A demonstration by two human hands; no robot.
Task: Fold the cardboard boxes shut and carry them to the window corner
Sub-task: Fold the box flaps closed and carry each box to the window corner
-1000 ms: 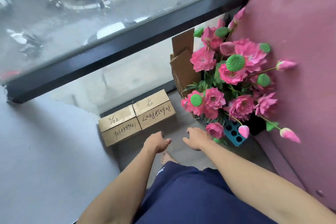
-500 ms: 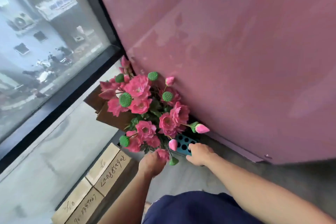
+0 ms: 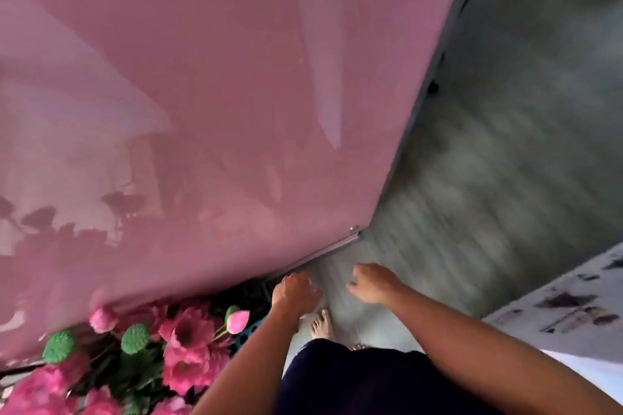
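Both hands hang empty with loosely curled fingers: left hand (image 3: 294,293), right hand (image 3: 372,285). No cardboard box is in view. Pink flowers (image 3: 182,347) stand at lower left against the pink wall (image 3: 202,94). A bare foot (image 3: 322,324) rests on the grey floor (image 3: 488,162)

A lived-in indoor room, most likely a home or a small shop; the view does not settle which. A glossy pink wall (image 3: 209,84) fills most of the view and meets a bare grey concrete floor (image 3: 499,152) along a thin metal strip at its base. At the near left, against the wall, stands a bunch of pink flowers (image 3: 182,347) with green seed pods, casting a faint reflection on the pink surface. The person stands barefoot (image 3: 322,325) on the floor. A pale, stained surface (image 3: 580,307) juts in at the right edge.
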